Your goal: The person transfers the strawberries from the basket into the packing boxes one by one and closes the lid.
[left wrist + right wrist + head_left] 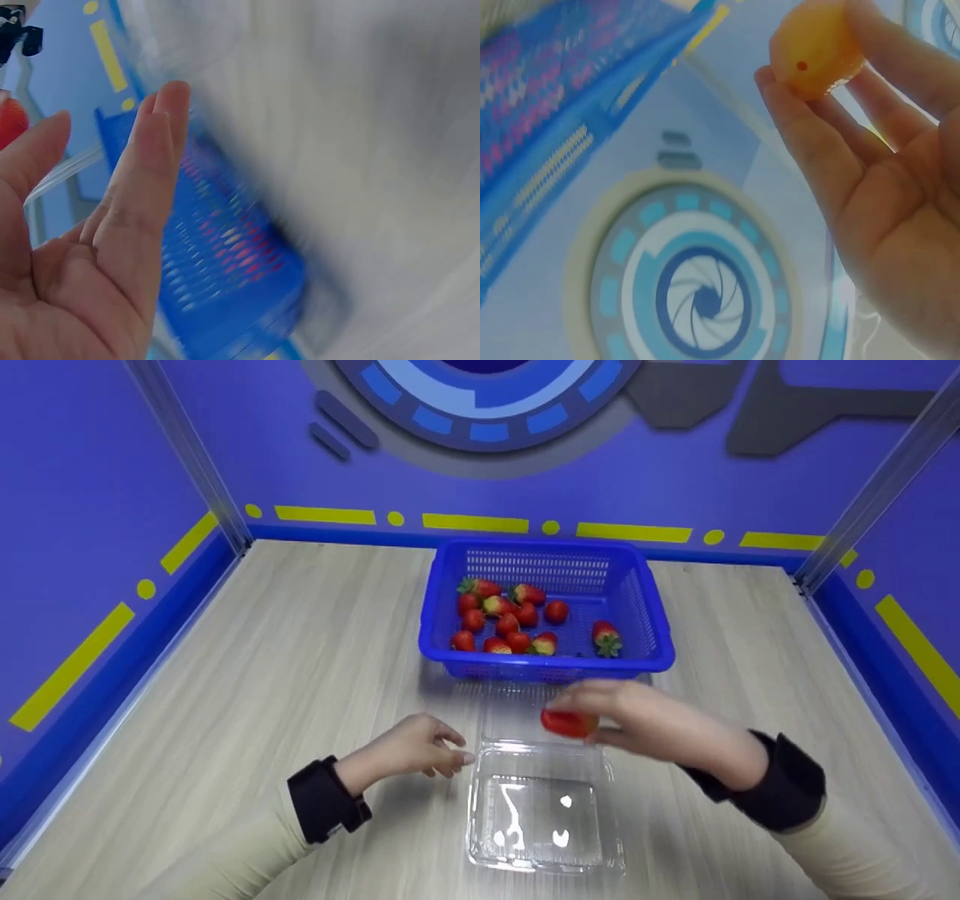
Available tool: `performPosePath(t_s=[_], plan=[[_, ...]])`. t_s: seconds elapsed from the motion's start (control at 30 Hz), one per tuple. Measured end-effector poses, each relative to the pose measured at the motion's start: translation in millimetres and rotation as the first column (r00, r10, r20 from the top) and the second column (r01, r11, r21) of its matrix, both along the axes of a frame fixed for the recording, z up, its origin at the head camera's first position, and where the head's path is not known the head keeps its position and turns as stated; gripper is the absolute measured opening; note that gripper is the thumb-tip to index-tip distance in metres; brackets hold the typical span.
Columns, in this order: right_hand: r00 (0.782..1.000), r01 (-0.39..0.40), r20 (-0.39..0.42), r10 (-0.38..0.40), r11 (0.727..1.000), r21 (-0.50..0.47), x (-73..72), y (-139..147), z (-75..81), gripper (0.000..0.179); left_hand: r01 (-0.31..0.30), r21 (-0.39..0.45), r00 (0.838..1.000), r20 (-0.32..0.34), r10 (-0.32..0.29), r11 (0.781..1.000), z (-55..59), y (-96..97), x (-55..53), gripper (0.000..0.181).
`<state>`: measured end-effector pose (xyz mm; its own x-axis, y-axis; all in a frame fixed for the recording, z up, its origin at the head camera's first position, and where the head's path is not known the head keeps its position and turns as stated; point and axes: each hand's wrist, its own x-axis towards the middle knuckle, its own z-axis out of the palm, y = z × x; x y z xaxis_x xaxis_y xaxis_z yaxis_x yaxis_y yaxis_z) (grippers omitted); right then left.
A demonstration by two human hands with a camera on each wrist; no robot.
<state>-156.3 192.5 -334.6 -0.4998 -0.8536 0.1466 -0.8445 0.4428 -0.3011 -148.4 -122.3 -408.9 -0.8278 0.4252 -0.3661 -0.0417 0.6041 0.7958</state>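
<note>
My right hand (637, 716) holds a strawberry (568, 723) between thumb and fingers, above the clear plastic clamshell box (480, 810). Motion blurs the fruit in the head view; the right wrist view shows its orange-yellow end. My left hand (420, 746) hovers at the box's left side, fingers loosely bent, holding nothing. Whether a fingertip touches the box rim I cannot tell. The box lies unfolded, one half toward me and the other reaching to the basket. Behind it stands a blue plastic basket (551, 661) with several red strawberries (507, 625), some with green leaves.
A pale wood-grain table (330, 637) carries everything. Blue panels with yellow dashes (484, 523) wall it at the back and sides, with metal posts (195, 450) at the corners. The basket's near rim rises just beyond my right hand.
</note>
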Motion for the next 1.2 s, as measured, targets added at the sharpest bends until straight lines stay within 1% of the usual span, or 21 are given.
performPosePath(t_s=[0.1,0.17,0.23,0.33,0.4,0.6,0.7,0.83,1.0,1.13,1.2], plan=[[1.0,-0.027,0.011,0.027,1.0,0.015,13.2,-3,-12.3,0.047,-0.009,0.024,0.998,0.068,0.008,1.0,-10.6,2.3,1.5,0.032],[0.999,-0.041,0.026,0.041,0.999,0.02,19.4,-4,-19.7,0.047,-0.023,0.037,0.994,0.104,0.019,0.999,-14.6,2.6,2.8,0.028],[0.997,-0.058,0.049,0.057,0.998,0.022,23.8,-5,-26.6,0.048,-0.032,0.046,0.992,0.124,0.026,0.998,-17.4,2.6,5.0,0.028],[0.994,-0.056,0.092,0.052,0.998,0.043,29.1,-4,-35.1,0.048,-0.032,0.054,0.992,0.122,0.025,0.998,-20.1,3.4,9.3,0.027],[0.993,-0.059,0.106,0.054,0.997,0.052,31.2,-4,-41.8,0.047,-0.034,0.062,0.993,0.118,0.027,0.997,-22.2,4.3,11.4,0.026],[0.985,-0.062,0.168,0.045,0.993,0.098,37.2,-4,-64.7,0.047,-0.032,0.104,0.994,0.108,0.02,0.994,-28.5,7.2,12.5,0.024],[0.979,-0.056,0.199,0.033,0.992,0.113,41.0,-4,-75.5,0.049,-0.035,0.123,0.992,0.125,0.02,0.992,-32.1,9.6,12.0,0.022],[0.976,-0.055,0.216,0.026,0.99,0.128,43.0,-6,-85.5,0.051,-0.059,0.14,0.988,0.148,0.038,0.988,-35.5,9.3,12.7,0.018],[0.977,-0.055,0.213,0.024,0.988,0.142,43.4,-7,-93.6,0.05,-0.069,0.142,0.988,0.144,0.048,0.988,-36.7,9.7,10.4,0.015],[0.981,-0.08,0.186,0.056,0.989,0.125,43.7,-8,-100.8,0.051,-0.058,0.144,0.989,0.143,0.037,0.988,-37.1,9.5,9.5,0.013],[0.983,-0.092,0.171,0.071,0.989,0.119,43.9,-8,-103.9,0.052,-0.051,0.158,0.988,0.149,0.027,0.986,-37.6,9.2,9.6,0.012]])
